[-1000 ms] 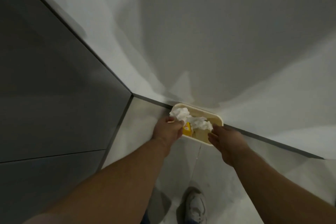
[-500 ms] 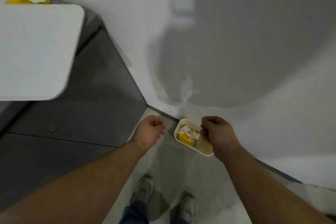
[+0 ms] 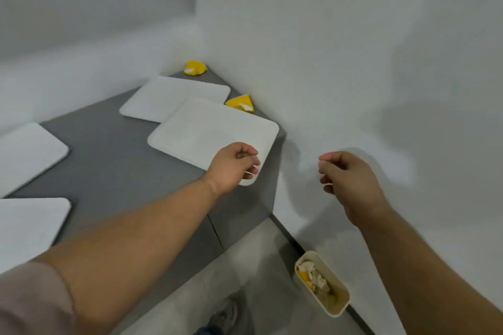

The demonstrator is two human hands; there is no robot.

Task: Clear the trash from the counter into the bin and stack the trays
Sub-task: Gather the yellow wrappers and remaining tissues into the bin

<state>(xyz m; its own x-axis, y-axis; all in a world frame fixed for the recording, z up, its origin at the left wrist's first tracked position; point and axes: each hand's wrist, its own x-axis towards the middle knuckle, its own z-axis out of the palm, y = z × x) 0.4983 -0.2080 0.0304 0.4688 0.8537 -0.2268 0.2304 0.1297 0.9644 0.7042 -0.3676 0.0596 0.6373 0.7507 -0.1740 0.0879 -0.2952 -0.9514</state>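
Several flat white trays lie on the grey counter point(image 3: 114, 149). The nearest tray point(image 3: 201, 136) sits at the counter's right corner, with a second tray point(image 3: 174, 98) behind it. One yellow crumpled wrapper point(image 3: 241, 104) lies by the wall beside the nearest tray, and another yellow wrapper point(image 3: 194, 68) sits in the far corner. The cream bin point(image 3: 337, 310) stands on the floor by the wall and holds white and yellow trash. My left hand point(image 3: 235, 164) hovers over the nearest tray's front corner, loosely curled and empty. My right hand point(image 3: 348, 179) hangs in front of the wall, also loosely curled and empty.
Two more white trays point(image 3: 27, 152) point(image 3: 27, 226) lie at the counter's left. White walls close off the counter at the back and right. My shoe point(image 3: 226, 315) shows on the pale floor below the counter edge.
My view has risen from the bin on the floor to the counter. Both hands have lifted away from the bin, leaving the trash inside it.
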